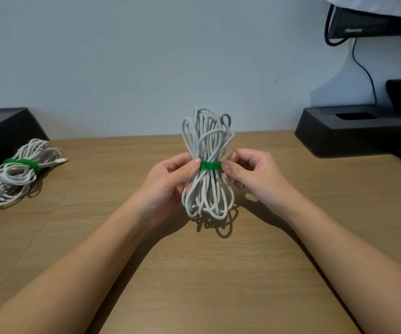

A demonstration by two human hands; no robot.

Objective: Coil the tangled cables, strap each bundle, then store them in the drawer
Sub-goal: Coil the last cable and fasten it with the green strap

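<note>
A white cable bundle (pixel 206 141) is held upright above the wooden table (pixel 218 273), cinched at its waist by a green strap (pixel 210 165). My left hand (pixel 168 179) grips the bundle from the left, thumb beside the strap. My right hand (pixel 252 172) pinches the bundle at the strap's right end. A second white cable bundle (pixel 16 172) with its own green strap (pixel 23 162) lies on the table at the far left.
A black box (pixel 4 131) stands at the back left behind the lying bundle. A black stand (pixel 353 136) sits at the back right under a monitor (pixel 373 22), with a black cord (pixel 366 71) hanging down the wall.
</note>
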